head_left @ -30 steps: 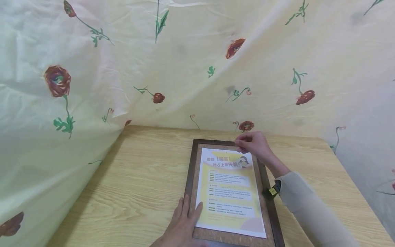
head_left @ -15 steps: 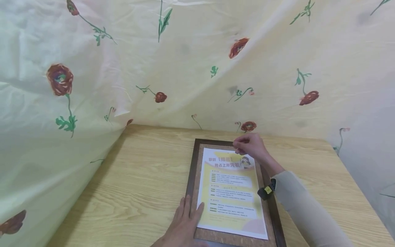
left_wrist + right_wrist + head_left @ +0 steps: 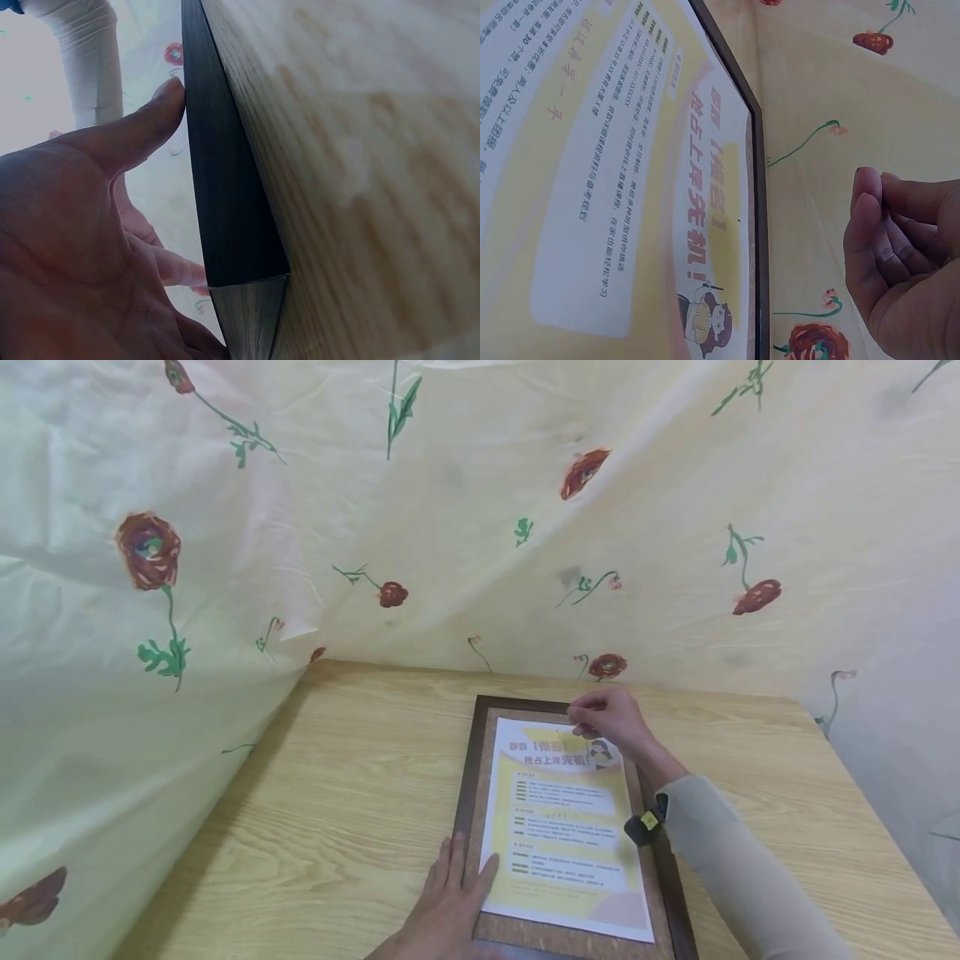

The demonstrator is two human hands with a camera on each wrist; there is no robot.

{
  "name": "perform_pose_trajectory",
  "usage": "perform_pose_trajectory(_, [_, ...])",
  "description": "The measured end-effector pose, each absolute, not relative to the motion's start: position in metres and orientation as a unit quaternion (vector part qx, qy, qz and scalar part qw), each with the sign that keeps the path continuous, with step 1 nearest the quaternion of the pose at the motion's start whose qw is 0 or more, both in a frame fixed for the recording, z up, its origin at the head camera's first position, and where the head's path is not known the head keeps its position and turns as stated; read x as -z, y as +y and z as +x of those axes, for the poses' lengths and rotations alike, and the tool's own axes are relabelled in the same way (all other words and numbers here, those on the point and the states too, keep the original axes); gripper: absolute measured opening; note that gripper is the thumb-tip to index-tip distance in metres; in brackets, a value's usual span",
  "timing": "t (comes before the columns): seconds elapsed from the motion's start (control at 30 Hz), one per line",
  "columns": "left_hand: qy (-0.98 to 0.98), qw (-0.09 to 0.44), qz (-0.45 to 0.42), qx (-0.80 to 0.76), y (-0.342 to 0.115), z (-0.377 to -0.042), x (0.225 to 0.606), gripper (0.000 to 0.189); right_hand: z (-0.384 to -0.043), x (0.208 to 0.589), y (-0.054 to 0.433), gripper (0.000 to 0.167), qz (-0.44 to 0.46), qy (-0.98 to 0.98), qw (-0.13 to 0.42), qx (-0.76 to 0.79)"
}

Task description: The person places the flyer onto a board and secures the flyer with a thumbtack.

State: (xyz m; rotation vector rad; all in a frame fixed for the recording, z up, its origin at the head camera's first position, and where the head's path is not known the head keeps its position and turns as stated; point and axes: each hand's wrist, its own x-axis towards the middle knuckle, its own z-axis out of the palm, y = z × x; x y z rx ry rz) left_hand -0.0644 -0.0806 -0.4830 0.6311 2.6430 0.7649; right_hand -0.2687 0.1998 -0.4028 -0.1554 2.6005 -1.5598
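Right hand [image 3: 907, 262]: fingers curled inward, tips close together
Printed sheet [image 3: 585, 217]: left of the grip, with pink heading [image 3: 696, 196] and cartoon figure [image 3: 705, 324]
Dark frame [image 3: 762, 225]: between sheet and grip, apart from the fingers
Floral cloth [image 3: 810, 202]: behind the grip, red flower [image 3: 817, 343] below left

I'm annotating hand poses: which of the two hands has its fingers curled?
The beige-sleeved right hand, near the brown-framed rectangular cork board; the left hand has its fingers extended.

Right hand [image 3: 611, 717] slightly farther left
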Motion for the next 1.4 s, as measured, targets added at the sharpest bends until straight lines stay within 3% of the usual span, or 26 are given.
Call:
perform_pose_trajectory(0.77, [0.939,0.129,0.255,-0.193,-0.081,-0.064,0.485,0.117,-0.280,0.422,0.195,0.023,-0.030,0.834,0.086,0.544])
perform_pose_trajectory(1.4, [0.940,0.119,0.263,-0.184,-0.082,-0.065,0.485,0.125,-0.293,0.443,0.192,0.026,0.009,0.826,0.112,0.553])
